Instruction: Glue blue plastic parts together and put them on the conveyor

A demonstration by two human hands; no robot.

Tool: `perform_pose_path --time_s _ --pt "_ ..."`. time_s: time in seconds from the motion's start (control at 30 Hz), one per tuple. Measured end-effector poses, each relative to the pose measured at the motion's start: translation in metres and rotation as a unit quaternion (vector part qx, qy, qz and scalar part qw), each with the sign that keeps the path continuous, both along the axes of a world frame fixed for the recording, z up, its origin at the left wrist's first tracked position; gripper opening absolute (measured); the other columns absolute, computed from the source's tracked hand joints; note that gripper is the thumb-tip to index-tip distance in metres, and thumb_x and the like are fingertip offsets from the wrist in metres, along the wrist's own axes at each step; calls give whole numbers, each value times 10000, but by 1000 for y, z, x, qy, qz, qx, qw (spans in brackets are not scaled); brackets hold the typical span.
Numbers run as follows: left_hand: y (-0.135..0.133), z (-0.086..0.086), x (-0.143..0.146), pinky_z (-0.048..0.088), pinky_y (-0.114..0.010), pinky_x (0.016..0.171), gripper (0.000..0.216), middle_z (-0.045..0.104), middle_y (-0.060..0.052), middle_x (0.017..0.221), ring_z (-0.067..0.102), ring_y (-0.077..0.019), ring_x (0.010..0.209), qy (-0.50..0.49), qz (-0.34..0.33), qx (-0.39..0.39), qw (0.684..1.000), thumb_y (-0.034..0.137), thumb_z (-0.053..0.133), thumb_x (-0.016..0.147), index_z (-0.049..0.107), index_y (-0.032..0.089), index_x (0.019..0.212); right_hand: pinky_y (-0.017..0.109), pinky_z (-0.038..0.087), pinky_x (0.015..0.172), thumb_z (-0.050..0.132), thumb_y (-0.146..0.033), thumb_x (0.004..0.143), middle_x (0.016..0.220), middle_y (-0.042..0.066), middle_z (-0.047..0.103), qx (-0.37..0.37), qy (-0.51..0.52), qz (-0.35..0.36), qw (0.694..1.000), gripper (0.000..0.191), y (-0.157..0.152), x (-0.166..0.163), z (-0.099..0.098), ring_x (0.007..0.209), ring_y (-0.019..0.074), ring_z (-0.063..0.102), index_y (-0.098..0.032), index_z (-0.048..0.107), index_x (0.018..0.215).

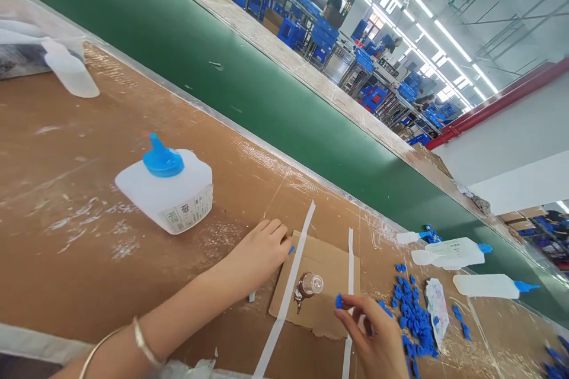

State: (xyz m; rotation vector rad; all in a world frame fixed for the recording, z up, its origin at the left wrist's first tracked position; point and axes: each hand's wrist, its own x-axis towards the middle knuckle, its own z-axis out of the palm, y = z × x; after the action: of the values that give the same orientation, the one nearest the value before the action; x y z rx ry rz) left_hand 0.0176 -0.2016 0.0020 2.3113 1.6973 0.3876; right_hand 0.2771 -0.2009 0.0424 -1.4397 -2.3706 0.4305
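Observation:
My left hand [269,246] is closed at the left edge of a taped-down cardboard piece [331,260]. A bit of a small blue plastic part [291,250] shows at its fingertips; the rest is hidden. Over the right side of the cardboard, my right hand [376,331] pinches another small blue plastic part [339,301] between thumb and finger. Between the hands, a small clear cup-shaped piece [315,284] sits on the cardboard, with a dark brown smear [299,302] beside it. White tape strips [291,284] run across both sides of the cardboard.
A large white bottle with a blue spout [182,189] stands at left. Many loose blue parts [415,314] are heaped at right, near a stained white piece [437,311] and white blue-tipped bottles [484,285]. A green-sided ledge [284,106] borders the table's far side.

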Motion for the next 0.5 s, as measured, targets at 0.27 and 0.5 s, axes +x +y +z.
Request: perform_pose_path --time_s 0.27,0.5 --pt "-60 10 -21 485 -217 778 206 639 -10 1015 626 -148 862 -473 8 -180 862 197 484 917 642 243 1041 240 464 518 458 -620 905 701 17 681 -3 -58 20 998 483 11 -34 -23 501 135 550 -219 717 829" --pt "-60 4 -26 482 -262 756 322 681 -43 957 617 -190 848 -589 46 -196 782 356 458 897 702 262 1084 238 461 506 485 -647 876 672 8 670 -20 -71 5 997 485 13 -30 -17 489 135 538 -225 713 800"
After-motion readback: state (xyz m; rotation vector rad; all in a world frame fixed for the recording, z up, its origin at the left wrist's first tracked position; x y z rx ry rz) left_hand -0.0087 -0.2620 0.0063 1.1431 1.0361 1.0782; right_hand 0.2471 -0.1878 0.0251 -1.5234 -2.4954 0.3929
